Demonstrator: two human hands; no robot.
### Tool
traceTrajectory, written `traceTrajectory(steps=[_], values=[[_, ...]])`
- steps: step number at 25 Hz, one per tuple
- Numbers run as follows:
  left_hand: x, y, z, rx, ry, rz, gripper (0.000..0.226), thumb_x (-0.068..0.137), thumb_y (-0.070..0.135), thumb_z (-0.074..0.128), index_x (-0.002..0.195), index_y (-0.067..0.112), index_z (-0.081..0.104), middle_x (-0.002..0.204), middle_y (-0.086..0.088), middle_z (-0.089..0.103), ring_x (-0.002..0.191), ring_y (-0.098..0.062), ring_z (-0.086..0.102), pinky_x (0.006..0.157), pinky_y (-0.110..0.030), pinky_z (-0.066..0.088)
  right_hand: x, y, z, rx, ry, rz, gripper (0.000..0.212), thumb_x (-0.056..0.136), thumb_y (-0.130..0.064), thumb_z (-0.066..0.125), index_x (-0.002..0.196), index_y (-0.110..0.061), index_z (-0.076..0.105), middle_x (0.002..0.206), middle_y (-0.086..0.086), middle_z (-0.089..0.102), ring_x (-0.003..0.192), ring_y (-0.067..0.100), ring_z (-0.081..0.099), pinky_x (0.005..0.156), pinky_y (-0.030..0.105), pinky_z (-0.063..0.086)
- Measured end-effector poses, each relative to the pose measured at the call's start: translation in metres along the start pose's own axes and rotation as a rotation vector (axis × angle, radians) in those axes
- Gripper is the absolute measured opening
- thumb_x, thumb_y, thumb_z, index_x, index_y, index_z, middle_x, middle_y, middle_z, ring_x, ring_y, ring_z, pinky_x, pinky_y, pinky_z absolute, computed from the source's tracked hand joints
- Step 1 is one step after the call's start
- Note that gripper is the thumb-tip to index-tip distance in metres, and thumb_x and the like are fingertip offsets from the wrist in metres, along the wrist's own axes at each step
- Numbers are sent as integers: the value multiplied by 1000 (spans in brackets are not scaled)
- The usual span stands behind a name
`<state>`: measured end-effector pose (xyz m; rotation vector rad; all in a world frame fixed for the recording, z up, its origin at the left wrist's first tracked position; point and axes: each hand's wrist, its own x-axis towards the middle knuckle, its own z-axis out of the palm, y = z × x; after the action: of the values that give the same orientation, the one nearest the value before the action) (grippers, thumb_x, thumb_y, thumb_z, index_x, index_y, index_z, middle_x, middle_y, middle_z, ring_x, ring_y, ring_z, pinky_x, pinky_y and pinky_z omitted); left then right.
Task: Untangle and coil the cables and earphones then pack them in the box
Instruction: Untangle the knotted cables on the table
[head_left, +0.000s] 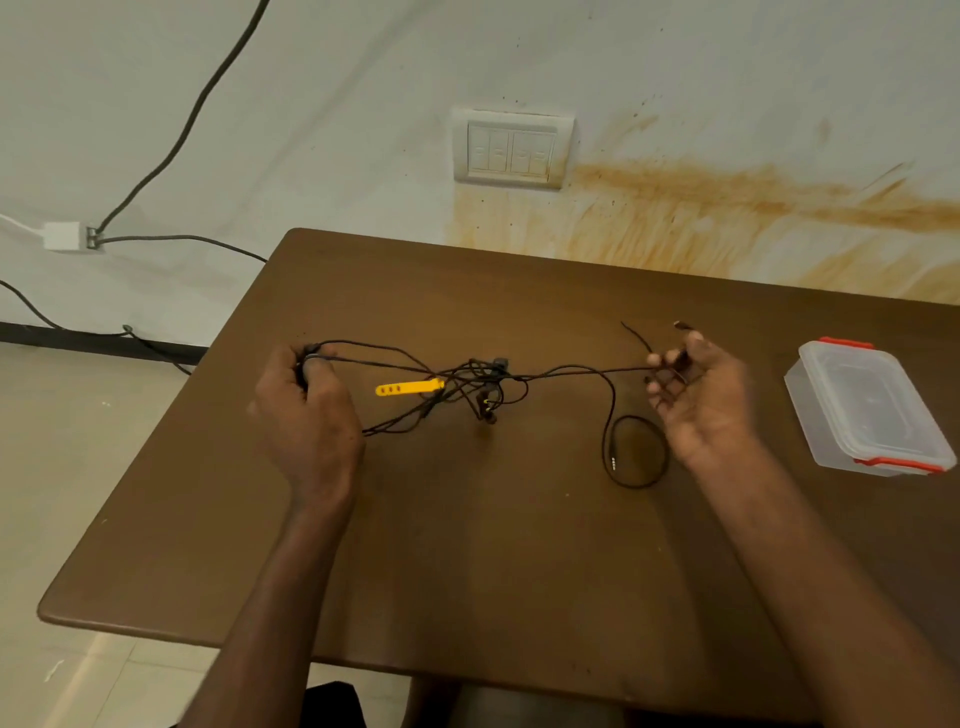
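Note:
A knot of thin black cables and earphones (480, 384) hangs stretched between my two hands above the brown table (467, 545). A yellow cable tie (410, 387) sticks out of the knot's left side. My left hand (306, 410) grips one bundle of strands at the left. My right hand (696, 400) holds the other strands with curled fingers, a plug end poking up above it. A loop of cable with a jack plug (614, 462) lies on the table below the right hand. The clear plastic box (867, 410) with red clips stands at the right.
The table's left and near edges drop to a tiled floor. A switch plate (511, 150) sits on the stained wall behind. A white wall socket (65, 236) with dark cords hangs at the far left.

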<state>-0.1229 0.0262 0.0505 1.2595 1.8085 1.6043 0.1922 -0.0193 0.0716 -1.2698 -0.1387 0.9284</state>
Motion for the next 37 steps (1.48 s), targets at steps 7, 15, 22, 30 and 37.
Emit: traceTrajectory(steps=[7, 15, 22, 30, 37], values=[[6, -10, 3, 148, -90, -94, 38, 79, 14, 44, 105, 21, 71, 97, -9, 71, 82, -30, 63, 74, -44, 54, -6, -1, -7, -986, -106, -424, 13, 103, -21, 63, 115, -18, 62, 100, -2, 63, 74, 4, 56, 59, 22, 43], [-40, -1, 37, 314, -793, 378, 41, 97, 34, 64, 136, 21, 59, 130, 3, 61, 123, -17, 55, 102, -43, 49, -20, 32, 8, -1372, -279, -520, 5, 101, -21, 64, 105, -20, 67, 94, -8, 62, 82, 10, 58, 57, 16, 35], [-48, -4, 47, 291, -716, 310, 13, 95, 15, 70, 98, 27, 68, 102, 10, 63, 98, -10, 60, 82, -34, 53, -30, 27, 16, -1498, -515, -405, 61, 80, -9, 64, 136, -31, 58, 130, -9, 53, 116, 10, 53, 94, 45, 53], [-43, 24, 29, -587, -878, -113, 25, 109, 9, 46, 117, 3, 68, 99, -25, 77, 94, -33, 77, 87, -36, 60, -38, 53, 31, -1197, -712, -372, 19, 106, -23, 58, 118, -31, 71, 87, -7, 69, 72, 6, 60, 64, 27, 44], [-20, 15, 17, -714, -499, -238, 25, 114, 23, 35, 114, 11, 57, 60, -6, 40, 43, -16, 38, 50, -31, 48, -36, 36, 34, -692, -473, -54, 18, 104, -17, 60, 112, -22, 75, 94, 6, 79, 75, 10, 71, 66, 26, 51]])
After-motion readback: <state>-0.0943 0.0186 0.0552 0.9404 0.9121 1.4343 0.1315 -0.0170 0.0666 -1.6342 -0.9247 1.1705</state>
